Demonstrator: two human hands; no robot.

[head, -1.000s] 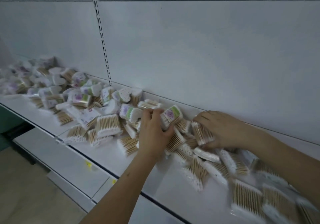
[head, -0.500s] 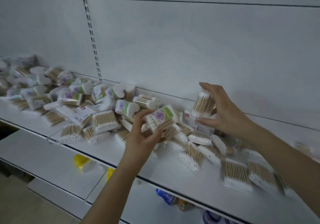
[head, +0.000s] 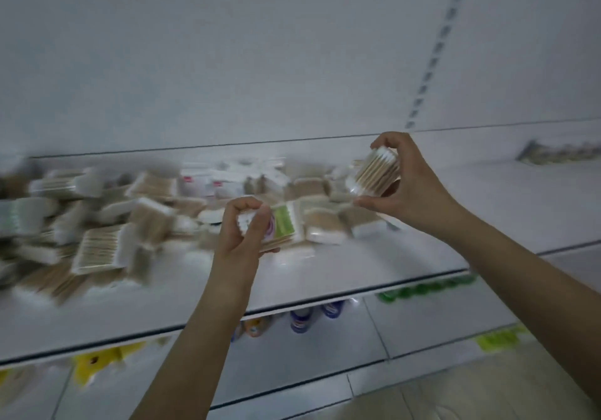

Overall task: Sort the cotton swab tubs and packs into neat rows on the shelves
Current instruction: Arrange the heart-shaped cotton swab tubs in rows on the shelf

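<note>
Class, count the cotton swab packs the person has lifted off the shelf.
2: the green-labelled pack in the left hand and the clear pack in the right hand. The rest lie in the pile.

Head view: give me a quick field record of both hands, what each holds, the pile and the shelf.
left hand: left hand grips a labelled pack with a green and pink label, raised over the shelf front
right hand: right hand holds a clear tub of wooden-stick swabs, lifted clear of the pile
pile: loose swab packs heaped unsorted, left and centre, blurred
shelf: white shelf, bare at front right
lower shelf: bottles, too blurred to identify
</note>
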